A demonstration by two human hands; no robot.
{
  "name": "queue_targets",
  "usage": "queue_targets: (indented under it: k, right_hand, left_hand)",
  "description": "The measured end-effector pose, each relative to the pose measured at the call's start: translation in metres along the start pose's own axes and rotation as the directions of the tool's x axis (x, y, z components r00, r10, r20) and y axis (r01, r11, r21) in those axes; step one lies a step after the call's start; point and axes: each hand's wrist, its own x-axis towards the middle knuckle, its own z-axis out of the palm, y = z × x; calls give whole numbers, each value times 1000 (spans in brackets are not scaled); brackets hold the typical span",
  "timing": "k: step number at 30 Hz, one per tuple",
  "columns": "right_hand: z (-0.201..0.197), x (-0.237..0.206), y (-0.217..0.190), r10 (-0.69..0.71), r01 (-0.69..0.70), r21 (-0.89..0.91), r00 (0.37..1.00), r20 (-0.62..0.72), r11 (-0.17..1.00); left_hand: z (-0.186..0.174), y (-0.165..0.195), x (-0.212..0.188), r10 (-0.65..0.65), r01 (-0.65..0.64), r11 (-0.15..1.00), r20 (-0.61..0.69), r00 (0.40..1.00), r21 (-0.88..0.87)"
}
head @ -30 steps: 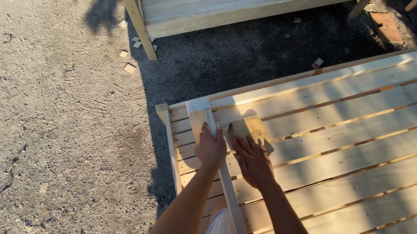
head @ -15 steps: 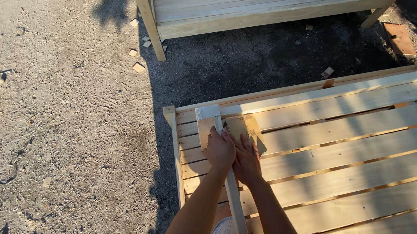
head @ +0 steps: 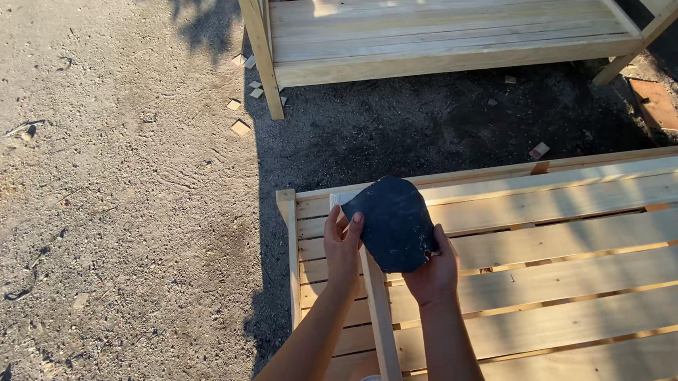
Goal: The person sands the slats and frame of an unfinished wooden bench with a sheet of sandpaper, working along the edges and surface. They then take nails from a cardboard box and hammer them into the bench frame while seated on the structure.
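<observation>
Both hands hold up a dark, rounded sheet of sandpaper [head: 394, 222] above a pale wooden slatted frame [head: 588, 264]. My left hand [head: 342, 246] pinches its left edge with thumb and fingers. My right hand [head: 434, 270] grips its lower right edge. Under the hands a narrow wooden strip [head: 379, 329] runs from the frame's near corner back toward me. The sheet hides the slats right behind it.
A second wooden frame with a leg [head: 258, 45] stands at the top on dark soil. Small wood offcuts [head: 240, 126] lie on the sandy ground at left. A brick-coloured slab [head: 657, 104] lies at the upper right.
The hands were pressed flat on the strip and slats; now they are lifted, holding the sandpaper up with its dark side showing. The view has shifted slightly.
</observation>
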Motion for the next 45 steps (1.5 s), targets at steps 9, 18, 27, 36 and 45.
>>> queue_targets:
  k: [9,18,27,36,45]
  right_hand:
    - [-21,60,32,-225,66,-858,973,-59,510]
    - [-18,49,59,-565,-95,-819,768,301,-566]
    - [-26,49,68,-651,-151,-848,712,264,-508]
    - [-26,46,60,-591,-360,-702,800,107,-614]
    - [-14,36,59,-597,-345,-702,789,142,-623]
  left_hand:
    - [-22,36,27,3,38,968,-161,987,249]
    - [-27,33,35,445,-472,-27,433,784,881]
    - [-20,6,75,205,-456,-62,458,865,888]
    - [-24,1,27,305,-458,-60,453,838,887]
    - [0,26,58,115,-383,-105,394,912,918]
